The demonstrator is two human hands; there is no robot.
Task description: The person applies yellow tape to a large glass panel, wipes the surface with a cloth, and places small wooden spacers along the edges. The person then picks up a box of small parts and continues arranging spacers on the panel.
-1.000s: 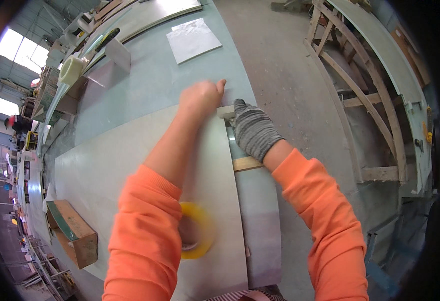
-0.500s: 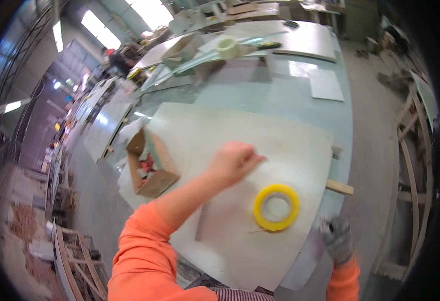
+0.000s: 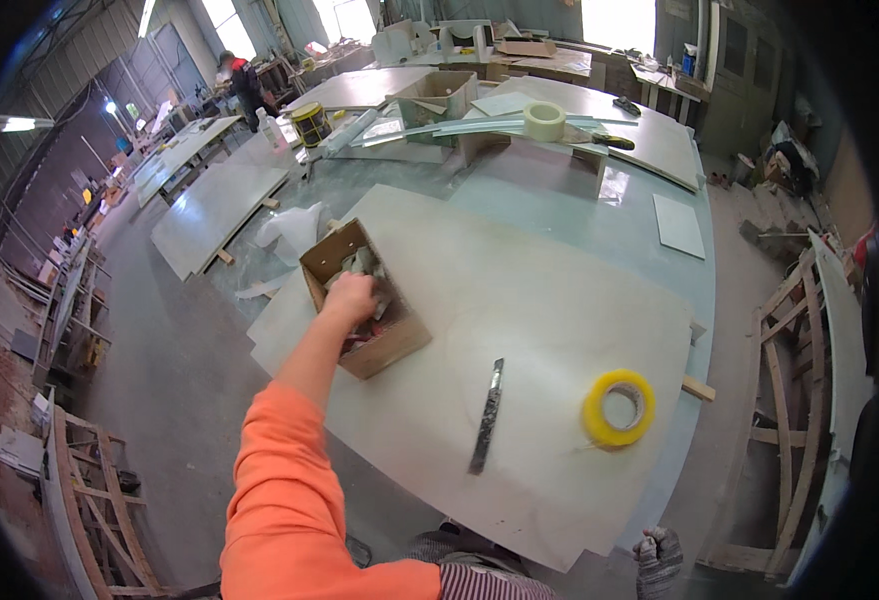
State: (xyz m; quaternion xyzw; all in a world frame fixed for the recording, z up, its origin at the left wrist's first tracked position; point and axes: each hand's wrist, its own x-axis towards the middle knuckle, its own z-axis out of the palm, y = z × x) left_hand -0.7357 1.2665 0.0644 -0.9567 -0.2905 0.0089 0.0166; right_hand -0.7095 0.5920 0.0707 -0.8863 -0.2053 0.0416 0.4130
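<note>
My bare left hand [image 3: 351, 298] reaches into an open cardboard box [image 3: 389, 346] with crumpled grey and red bits inside. Its fingers are curled and their tips are hidden among the contents. My right hand [image 3: 658, 562], in a grey glove, is low beside the near right corner of a large pale panel [image 3: 549, 300]. Its fingers are bent inward, and whatever they may hold is hidden. On the panel lie a slim black and silver utility knife [image 3: 487, 416] and a yellow roll of tape [image 3: 592, 408].
Wooden battens [image 3: 698, 388] stick out under the panel's right edge. Farther back are a pale tape roll [image 3: 544, 121], thin strips, a second cardboard box [image 3: 441, 95] and a small white board [image 3: 678, 225]. A yellow-black bucket [image 3: 310, 124] stands far left, near another person [image 3: 246, 88].
My left hand has moved from above the panel's middle leftward into the box. My right hand sits lower in view. The utility knife now shows fully; my view has shifted.
</note>
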